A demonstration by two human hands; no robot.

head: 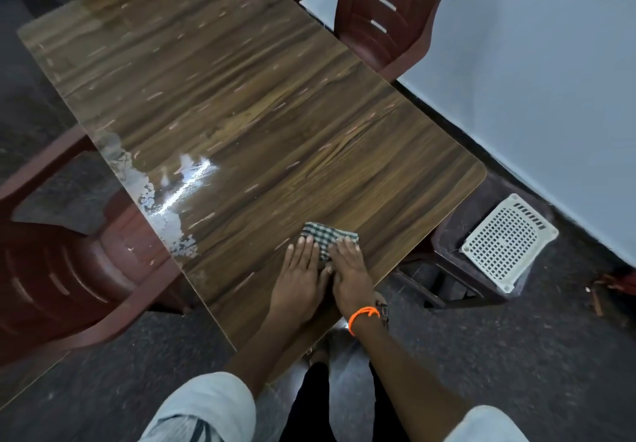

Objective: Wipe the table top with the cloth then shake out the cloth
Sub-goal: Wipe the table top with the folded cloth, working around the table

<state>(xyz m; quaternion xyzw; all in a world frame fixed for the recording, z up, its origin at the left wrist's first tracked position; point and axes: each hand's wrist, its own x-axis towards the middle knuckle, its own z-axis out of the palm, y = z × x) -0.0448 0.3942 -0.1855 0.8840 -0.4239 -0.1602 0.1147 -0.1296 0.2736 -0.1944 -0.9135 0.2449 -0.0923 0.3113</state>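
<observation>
A folded green-and-white checked cloth (326, 235) lies flat on the wood-grain table top (241, 104), near its front right corner. My left hand (303, 271) and my right hand (351, 269) press side by side on the cloth's near half, palms down and fingers flat. An orange band circles my right wrist. The far half of the cloth shows beyond my fingertips. Small pale flecks are scattered over the table, and a bright glare patch with worn white spots sits at its left edge.
One dark red plastic chair (389, 11) stands at the table's far right side and another dark red plastic chair (51, 269) at its left. A white perforated panel (509, 242) rests on a low dark stool (454, 283) right of the table. A pale wall (550, 80) runs along the right.
</observation>
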